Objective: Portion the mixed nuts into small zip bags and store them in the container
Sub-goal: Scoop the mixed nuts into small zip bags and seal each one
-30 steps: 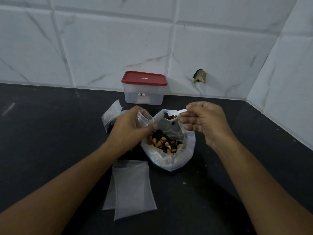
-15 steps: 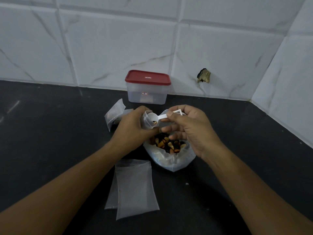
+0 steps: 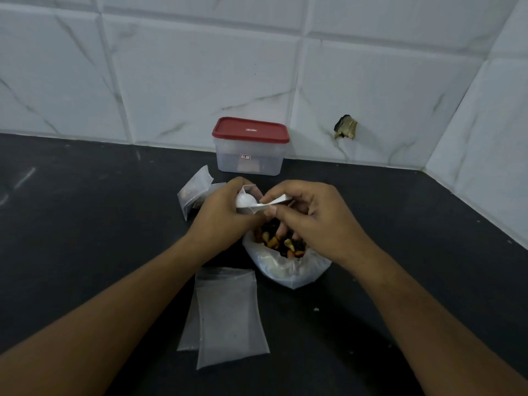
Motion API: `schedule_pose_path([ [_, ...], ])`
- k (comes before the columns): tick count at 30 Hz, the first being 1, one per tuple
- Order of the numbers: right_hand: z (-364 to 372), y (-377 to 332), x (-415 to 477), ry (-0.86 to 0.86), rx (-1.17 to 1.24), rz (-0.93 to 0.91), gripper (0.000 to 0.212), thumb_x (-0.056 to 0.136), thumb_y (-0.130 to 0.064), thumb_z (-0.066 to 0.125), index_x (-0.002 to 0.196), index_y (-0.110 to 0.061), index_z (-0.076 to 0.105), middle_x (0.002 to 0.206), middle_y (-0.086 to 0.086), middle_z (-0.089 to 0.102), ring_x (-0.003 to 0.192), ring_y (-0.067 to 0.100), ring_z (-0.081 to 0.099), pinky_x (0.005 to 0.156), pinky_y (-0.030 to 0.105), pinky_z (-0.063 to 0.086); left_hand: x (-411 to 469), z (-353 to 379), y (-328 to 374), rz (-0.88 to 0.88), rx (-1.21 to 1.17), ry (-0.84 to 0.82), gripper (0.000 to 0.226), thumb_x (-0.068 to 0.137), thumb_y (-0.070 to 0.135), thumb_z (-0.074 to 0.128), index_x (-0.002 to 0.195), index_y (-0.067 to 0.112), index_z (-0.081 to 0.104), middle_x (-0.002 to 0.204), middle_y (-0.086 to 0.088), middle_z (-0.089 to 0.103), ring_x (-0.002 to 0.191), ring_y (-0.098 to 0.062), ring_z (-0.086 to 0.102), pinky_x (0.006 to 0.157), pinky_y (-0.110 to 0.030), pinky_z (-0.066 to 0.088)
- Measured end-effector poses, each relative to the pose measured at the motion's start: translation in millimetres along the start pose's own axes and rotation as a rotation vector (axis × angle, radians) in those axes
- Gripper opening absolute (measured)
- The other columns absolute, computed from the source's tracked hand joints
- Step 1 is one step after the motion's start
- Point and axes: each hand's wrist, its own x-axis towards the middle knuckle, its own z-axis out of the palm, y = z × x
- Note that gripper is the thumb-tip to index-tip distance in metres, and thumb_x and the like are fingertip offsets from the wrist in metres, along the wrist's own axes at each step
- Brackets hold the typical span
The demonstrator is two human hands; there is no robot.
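Note:
A large clear bag of mixed nuts (image 3: 285, 252) sits open on the black counter. Just above it my left hand (image 3: 220, 218) grips a small zip bag (image 3: 251, 192) by its open mouth. My right hand (image 3: 308, 215) pinches the handle of a white plastic spoon (image 3: 248, 202), whose bowl is tipped into the small bag's mouth. A clear container with a red lid (image 3: 250, 145) stands shut against the back wall. Two flat small zip bags (image 3: 228, 315) lie in front of me.
Small zip bags (image 3: 194, 192) with something inside lie left of my left hand. The black counter (image 3: 85, 224) runs to a white tiled wall at the back and right. A dark chipped hole (image 3: 346, 130) marks the wall.
My right hand carried the loaded spoon left from above the nut bag to the small bag's mouth and turned it over there. My left hand kept holding the small bag.

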Motion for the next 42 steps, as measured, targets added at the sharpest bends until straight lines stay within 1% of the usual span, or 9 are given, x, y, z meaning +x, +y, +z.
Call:
schedule_pose_path([
  [5, -1, -3, 1, 0.063, 0.116, 0.069, 0.013, 0.099, -0.01, 0.069, 0.107, -0.017, 0.076, 0.088, 0.003, 0.078, 0.067, 0.019, 0.075, 0.057, 0.027, 0.055, 1, -1, -3, -0.054, -0.077, -0.002, 0.033, 0.08, 0.03, 0.087, 0.104, 0.022, 0.067, 0.094, 0.002, 0.074, 0.089, -0.014, 0.072, 0.083, -0.048, 0.061],
  [9, -8, -8, 3, 0.153, 0.399, 0.221, 0.011, 0.104, -0.011, 0.062, 0.11, -0.007, 0.07, 0.096, 0.01, 0.08, 0.071, 0.025, 0.075, 0.057, 0.032, 0.057, 2, -1, -3, -0.089, -0.073, 0.026, 0.043, 0.079, 0.028, 0.088, 0.116, 0.024, 0.066, 0.104, 0.009, 0.074, 0.098, -0.005, 0.069, 0.089, -0.036, 0.059],
  [14, -16, -8, 4, 0.226, 0.572, 0.385, 0.014, 0.104, -0.011, 0.059, 0.114, -0.004, 0.067, 0.099, 0.012, 0.08, 0.08, 0.028, 0.078, 0.059, 0.031, 0.06, 3, -1, -1, -0.092, -0.017, 0.038, 0.031, 0.08, 0.025, 0.086, 0.105, 0.025, 0.067, 0.098, 0.012, 0.072, 0.093, 0.001, 0.066, 0.078, -0.022, 0.052],
  [18, -26, -6, 5, 0.287, 0.447, 0.379, 0.011, 0.103, -0.009, 0.058, 0.109, -0.008, 0.068, 0.092, 0.009, 0.081, 0.076, 0.027, 0.078, 0.056, 0.029, 0.06, 3, -2, -2, -0.094, 0.051, 0.036, 0.028, 0.083, 0.025, 0.084, 0.104, 0.029, 0.066, 0.098, 0.017, 0.07, 0.093, 0.006, 0.063, 0.076, -0.016, 0.046],
  [22, -32, -1, 4, 0.288, 0.171, 0.309, 0.013, 0.101, -0.008, 0.056, 0.102, -0.013, 0.068, 0.083, 0.007, 0.079, 0.07, 0.024, 0.076, 0.057, 0.029, 0.058, 3, -4, -2, -0.087, 0.093, 0.034, 0.028, 0.085, 0.025, 0.082, 0.107, 0.029, 0.065, 0.101, 0.016, 0.069, 0.098, -0.001, 0.064, 0.079, -0.02, 0.049],
  [28, -39, -2, 1, 0.202, -0.053, 0.275, 0.016, 0.094, -0.006, 0.055, 0.085, -0.008, 0.068, 0.064, 0.008, 0.072, 0.056, 0.022, 0.069, 0.054, 0.026, 0.054, 2, -6, 0, -0.081, 0.183, 0.037, 0.03, 0.086, 0.033, 0.079, 0.111, 0.024, 0.066, 0.1, 0.01, 0.071, 0.094, -0.004, 0.065, 0.081, -0.028, 0.055],
  [32, -41, -2, 1, 0.187, -0.124, 0.295, 0.017, 0.091, -0.008, 0.055, 0.079, -0.01, 0.067, 0.059, 0.007, 0.069, 0.05, 0.018, 0.064, 0.052, 0.029, 0.055, 3, -7, 1, -0.11, 0.22, 0.008, 0.033, 0.086, 0.038, 0.077, 0.112, 0.024, 0.065, 0.101, 0.007, 0.07, 0.094, -0.009, 0.065, 0.081, -0.033, 0.057],
  [38, -33, -1, 2, 0.121, -0.225, 0.313, 0.017, 0.091, -0.013, 0.058, 0.077, -0.014, 0.067, 0.059, 0.005, 0.07, 0.047, 0.012, 0.064, 0.052, 0.029, 0.056, 1, -7, 4, -0.108, 0.209, -0.004, 0.03, 0.087, 0.034, 0.077, 0.113, 0.025, 0.065, 0.099, 0.011, 0.069, 0.092, -0.004, 0.065, 0.073, -0.022, 0.051],
  [42, -28, 1, 3, 0.125, -0.142, 0.345, 0.018, 0.093, -0.011, 0.056, 0.078, -0.013, 0.066, 0.062, 0.009, 0.071, 0.048, 0.016, 0.066, 0.052, 0.028, 0.053, 1, -6, 5, -0.117, 0.174, 0.008, 0.026, 0.087, 0.033, 0.077, 0.11, 0.026, 0.066, 0.097, 0.011, 0.07, 0.091, -0.002, 0.064, 0.074, -0.022, 0.051],
])
